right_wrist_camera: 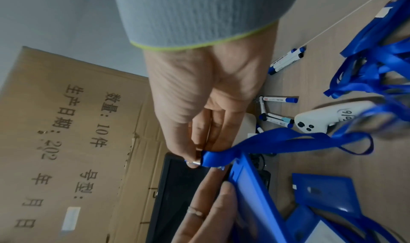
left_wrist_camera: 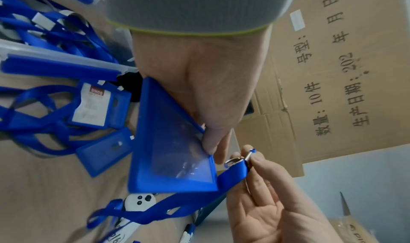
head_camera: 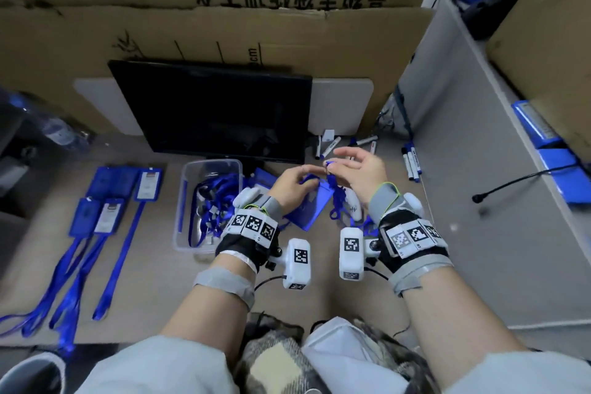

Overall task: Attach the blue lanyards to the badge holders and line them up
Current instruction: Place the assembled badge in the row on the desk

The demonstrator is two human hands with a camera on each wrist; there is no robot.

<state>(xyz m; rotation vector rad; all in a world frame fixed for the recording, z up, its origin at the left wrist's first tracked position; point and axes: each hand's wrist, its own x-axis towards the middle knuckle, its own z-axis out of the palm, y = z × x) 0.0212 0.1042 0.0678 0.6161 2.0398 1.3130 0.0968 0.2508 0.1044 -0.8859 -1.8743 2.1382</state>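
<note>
Both hands raised before the monitor [head_camera: 217,109]: left hand [head_camera: 289,189] grips a badge holder [left_wrist_camera: 175,152]; right hand [head_camera: 358,169] pinches the lanyard [left_wrist_camera: 230,173] clip [left_wrist_camera: 235,160], partly hidden by fingers.

We see a matt blue plastic badge holder [left_wrist_camera: 155,182] with glossy clear window, satiny woven lanyard [left_wrist_camera: 233,173], shiny metal clip [left_wrist_camera: 235,160], rough cardboard boxes [left_wrist_camera: 332,89].

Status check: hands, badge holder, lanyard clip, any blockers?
Left hand grips badge holder. Right hand pinches lanyard at its metal clip, clip beside holder's top edge, not yet hooked. Nothing in the way.
</note>
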